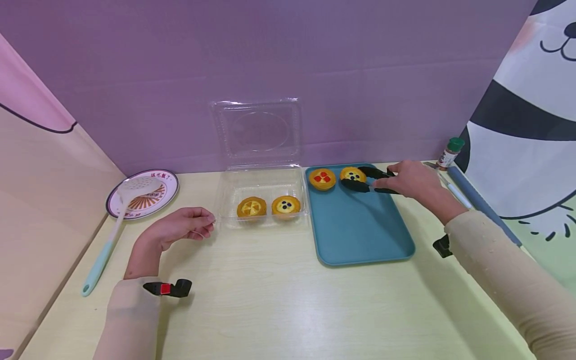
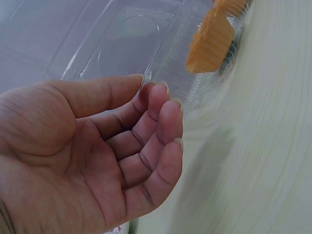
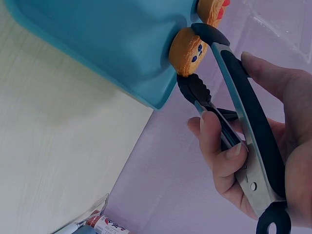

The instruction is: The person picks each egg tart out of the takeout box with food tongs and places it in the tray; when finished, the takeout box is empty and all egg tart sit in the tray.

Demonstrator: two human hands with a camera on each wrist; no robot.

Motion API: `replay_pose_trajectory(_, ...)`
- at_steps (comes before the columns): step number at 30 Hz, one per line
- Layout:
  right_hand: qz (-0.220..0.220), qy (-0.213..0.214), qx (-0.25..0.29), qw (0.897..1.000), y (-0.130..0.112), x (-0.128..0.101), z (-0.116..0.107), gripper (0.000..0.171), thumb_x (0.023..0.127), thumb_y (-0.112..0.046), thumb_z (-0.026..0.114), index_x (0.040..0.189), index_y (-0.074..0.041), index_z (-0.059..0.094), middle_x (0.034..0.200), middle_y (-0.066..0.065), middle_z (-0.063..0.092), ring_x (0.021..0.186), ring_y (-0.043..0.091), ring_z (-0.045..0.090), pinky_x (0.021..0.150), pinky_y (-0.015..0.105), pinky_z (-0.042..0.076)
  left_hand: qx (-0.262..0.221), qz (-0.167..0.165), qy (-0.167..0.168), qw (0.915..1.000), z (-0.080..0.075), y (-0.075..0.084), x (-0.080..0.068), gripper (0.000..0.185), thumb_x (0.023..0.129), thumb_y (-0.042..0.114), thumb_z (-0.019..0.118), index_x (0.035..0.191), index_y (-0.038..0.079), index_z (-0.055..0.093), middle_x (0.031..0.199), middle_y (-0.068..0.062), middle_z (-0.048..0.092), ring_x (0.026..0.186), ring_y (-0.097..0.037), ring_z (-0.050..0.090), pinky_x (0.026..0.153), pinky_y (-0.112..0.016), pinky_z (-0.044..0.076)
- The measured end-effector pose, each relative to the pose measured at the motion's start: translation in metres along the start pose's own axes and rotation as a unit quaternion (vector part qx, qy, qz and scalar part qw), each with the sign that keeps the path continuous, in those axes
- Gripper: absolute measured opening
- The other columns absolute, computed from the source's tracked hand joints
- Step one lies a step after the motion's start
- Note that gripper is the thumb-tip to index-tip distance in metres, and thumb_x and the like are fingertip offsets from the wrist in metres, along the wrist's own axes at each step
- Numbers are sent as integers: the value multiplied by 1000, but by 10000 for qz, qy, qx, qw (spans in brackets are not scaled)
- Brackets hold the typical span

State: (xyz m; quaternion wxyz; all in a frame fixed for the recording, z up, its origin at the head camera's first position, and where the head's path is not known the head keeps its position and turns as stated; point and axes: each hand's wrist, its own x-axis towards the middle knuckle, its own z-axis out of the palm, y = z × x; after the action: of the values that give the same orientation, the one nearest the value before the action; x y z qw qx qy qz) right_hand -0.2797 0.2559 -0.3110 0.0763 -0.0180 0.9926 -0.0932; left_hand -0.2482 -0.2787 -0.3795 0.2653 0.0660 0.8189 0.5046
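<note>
The left hand [image 1: 180,227] lies palm up, forearm stretched forward in a beige sleeve, its fingers [image 2: 161,141] loosely curled and holding nothing. The right hand [image 1: 411,181] reaches forward at arm's length, fingers [image 3: 219,151] wrapped around black-handled metal tongs [image 3: 239,122].

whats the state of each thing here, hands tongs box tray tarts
right hand: grips the tongs
tongs: tips around the blueberry tart
blueberry tart: on the teal tray, between the tong tips
strawberry tart: sitting on the tray
teal tray: flat on table
clamshell box: lid open, two tarts inside
left hand: loosely curled, holding nothing, at the box corner
</note>
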Motion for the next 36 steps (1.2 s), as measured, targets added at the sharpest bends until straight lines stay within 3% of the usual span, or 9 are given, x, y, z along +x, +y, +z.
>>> replay_pose_trajectory(4, -4, -27, 45, 10000, 0, 0, 0, 85, 87, -64, 63, 143, 0, 51, 126, 25, 64, 89, 32, 67, 53, 37, 50, 10, 9, -4, 10000, 0, -1, 0, 39, 104, 27, 55, 121, -8, 51, 99, -7, 63, 90, -19, 65, 85, -30, 56)
replay_pose_trajectory(13, 50, -10, -40, 10000, 1, -1, -2, 92, 86, -68, 60, 144, 2, 49, 140, 29, 54, 112, 44, 61, 69, 48, 55, 37, -21, 18, 10000, -1, 0, 0, 39, 104, 26, 55, 122, -9, 51, 99, -8, 63, 90, -19, 65, 84, -30, 56)
replay_pose_trajectory(18, 5, 114, 35, 9999, 2, -4, -4, 89, 85, -69, 62, 142, -1, 51, 135, 27, 58, 105, 42, 63, 73, 52, 54, 40, 5, 12, 10000, -1, 0, 0, 39, 104, 26, 55, 122, -9, 51, 98, -7, 63, 90, -19, 66, 84, -29, 56)
replay_pose_trajectory(26, 57, 278, 9, 9996, 1, -9, -8, 95, 84, -71, 62, 147, -2, 46, 135, 28, 58, 103, 44, 64, 63, 46, 54, -6, 36, -42, 10000, 1, -1, 0, 37, 104, 26, 55, 121, -8, 51, 98, -6, 63, 89, -17, 65, 84, -29, 56)
replay_pose_trajectory(31, -61, 596, 78, 9982, -5, -19, -11, 92, 84, -69, 63, 146, -3, 47, 106, 23, 70, 85, 37, 66, 52, 40, 49, 31, 41, -34, 10000, 0, -1, 1, 37, 104, 25, 54, 121, -8, 51, 98, -6, 63, 89, -17, 65, 84, -30, 56)
replay_pose_trajectory(33, -147, 725, 194, 9971, -10, -24, -12, 91, 85, -68, 63, 147, -3, 47, 107, 23, 70, 87, 36, 66, 57, 43, 53, 28, 29, -19, 10000, 0, -1, 1, 38, 104, 26, 54, 121, -7, 51, 98, -5, 63, 88, -16, 65, 84, -29, 56)
replay_pose_trajectory(36, -319, 842, 376, 9952, -18, -32, -12, 91, 86, -69, 63, 149, -5, 46, 126, 25, 65, 100, 39, 66, 72, 51, 56, 34, 54, -30, 10000, 0, -1, 1, 38, 104, 26, 54, 121, -8, 51, 98, -5, 63, 88, -16, 65, 84, -29, 56)
